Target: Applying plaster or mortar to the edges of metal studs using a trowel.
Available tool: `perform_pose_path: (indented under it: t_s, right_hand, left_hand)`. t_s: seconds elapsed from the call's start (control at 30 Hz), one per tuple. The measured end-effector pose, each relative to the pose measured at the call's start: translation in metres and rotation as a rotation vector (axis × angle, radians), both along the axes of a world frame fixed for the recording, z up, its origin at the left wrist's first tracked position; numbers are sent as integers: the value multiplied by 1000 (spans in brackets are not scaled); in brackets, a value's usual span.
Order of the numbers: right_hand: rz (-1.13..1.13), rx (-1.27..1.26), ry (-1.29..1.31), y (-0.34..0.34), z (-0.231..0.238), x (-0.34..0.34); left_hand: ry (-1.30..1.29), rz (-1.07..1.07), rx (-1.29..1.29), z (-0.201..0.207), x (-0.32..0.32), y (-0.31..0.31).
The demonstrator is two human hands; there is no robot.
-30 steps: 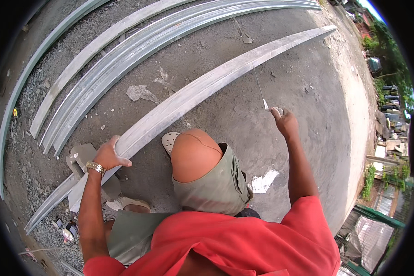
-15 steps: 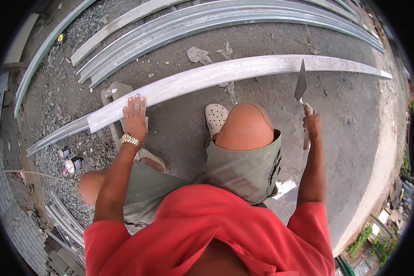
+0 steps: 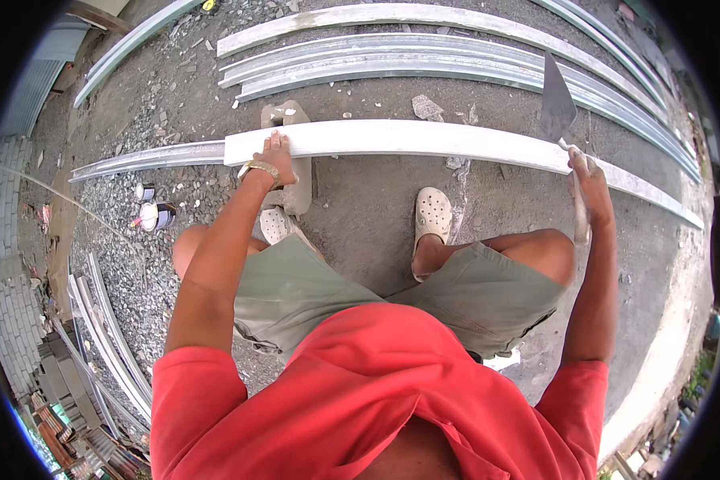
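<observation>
white beam (image 3: pixel 400 138): i see it lying crosswise before the person's feet, its left part over the concrete block (image 3: pixel 298 196).
left hand (image 3: pixel 276 162): it is laid on the beam near the left end, fingers stretched rather flat.
right hand (image 3: pixel 590 180): it is closed around the handle of the trowel (image 3: pixel 558 100), whose blade points away from the person.
metal channels (image 3: pixel 392 68): i see them beyond the beam, on the ground.

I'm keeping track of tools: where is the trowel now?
In the head view, the trowel is at the upper right, gripped in the right hand, its blade showing past the white beam.
</observation>
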State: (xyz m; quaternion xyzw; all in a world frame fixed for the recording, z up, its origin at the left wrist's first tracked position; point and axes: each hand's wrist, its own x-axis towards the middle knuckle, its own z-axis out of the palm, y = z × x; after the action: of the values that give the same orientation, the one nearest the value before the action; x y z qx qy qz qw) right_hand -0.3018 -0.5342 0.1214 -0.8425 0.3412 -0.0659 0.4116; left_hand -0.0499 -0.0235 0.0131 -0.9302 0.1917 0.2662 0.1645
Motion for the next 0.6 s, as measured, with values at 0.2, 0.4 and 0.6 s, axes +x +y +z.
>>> perform_pose_path:
  t_s: [0.2,0.4,0.6]
  right_hand:
    - [80,-14,-38,102,-45,40]
    - [553,-312,341,157,-24,30]
    - [796,-399,355,271,-27,71]
  left_hand:
    - [-51,-347,-321,-19,-65,-122]
    - [517,-468,-256,70,-53,-108]
    - [-98,84,-796,142,56,20]
